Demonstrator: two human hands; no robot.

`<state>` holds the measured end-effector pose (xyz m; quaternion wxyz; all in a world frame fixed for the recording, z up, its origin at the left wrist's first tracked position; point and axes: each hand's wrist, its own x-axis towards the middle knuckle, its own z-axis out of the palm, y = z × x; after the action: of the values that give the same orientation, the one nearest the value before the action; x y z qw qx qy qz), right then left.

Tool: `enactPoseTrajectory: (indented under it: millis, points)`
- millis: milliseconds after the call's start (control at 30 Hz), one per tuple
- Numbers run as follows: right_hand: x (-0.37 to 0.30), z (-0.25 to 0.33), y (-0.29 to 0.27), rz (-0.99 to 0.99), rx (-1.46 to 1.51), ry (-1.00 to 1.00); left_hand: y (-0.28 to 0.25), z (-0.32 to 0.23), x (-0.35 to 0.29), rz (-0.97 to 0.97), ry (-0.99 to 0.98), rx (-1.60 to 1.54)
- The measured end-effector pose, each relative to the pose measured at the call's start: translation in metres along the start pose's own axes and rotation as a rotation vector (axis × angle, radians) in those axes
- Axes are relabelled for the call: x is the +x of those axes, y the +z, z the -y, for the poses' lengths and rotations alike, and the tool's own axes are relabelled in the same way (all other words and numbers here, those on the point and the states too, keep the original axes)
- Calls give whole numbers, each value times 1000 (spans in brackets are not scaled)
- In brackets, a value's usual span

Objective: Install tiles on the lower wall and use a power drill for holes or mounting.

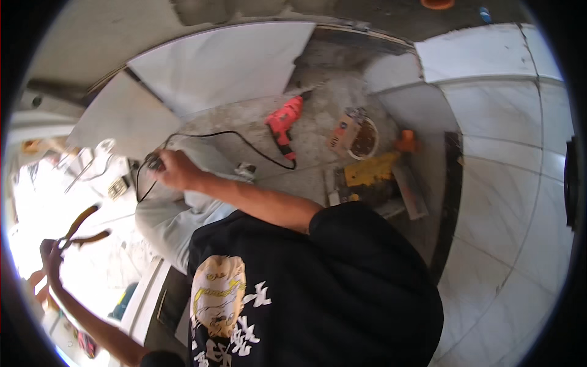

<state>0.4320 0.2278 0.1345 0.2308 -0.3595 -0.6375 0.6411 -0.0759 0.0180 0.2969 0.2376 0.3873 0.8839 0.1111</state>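
Observation:
My right hand (176, 171) is closed around a small dark piece (153, 161) at the black cable; its exact kind is mostly hidden by the fingers. The black cable (235, 133) loops from there across the floor to a red electric drill (284, 125) lying on its side. At the far left, my left hand (50, 260) grips a pair of pliers (79, 232) near the pivot. Their orange-brown handles spread apart and point away from the hand. My grey trouser legs (165, 226) lie between the two hands.
Pale panels (226, 64) lean along the far side. Right of the drill are an orange packet (343, 133), a white tub (375, 144) with brown contents, and a yellow-and-black item (373, 171). White tiles (495, 202) and a dark strip (448, 202) lie right. Small items clutter the overexposed left.

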Motion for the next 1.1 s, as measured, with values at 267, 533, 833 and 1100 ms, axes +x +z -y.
enactPoseTrajectory:
  millis: [267, 533, 833, 1100]
  points:
    - [-14, 38, 24, 1152, 776, 487, 145, -231, -187, 132, 77, -636]
    - [-58, 64, 29, 1531, 610, 537, 254, -173, -237, -37, 212, -1290]
    - [-102, 50, 10, 1330, 283, 578, 340, -179, -253, 271, 227, -1369]
    - [-91, 138, -5, 930, 297, 287, 276, -155, -221, -319, -94, -1656]
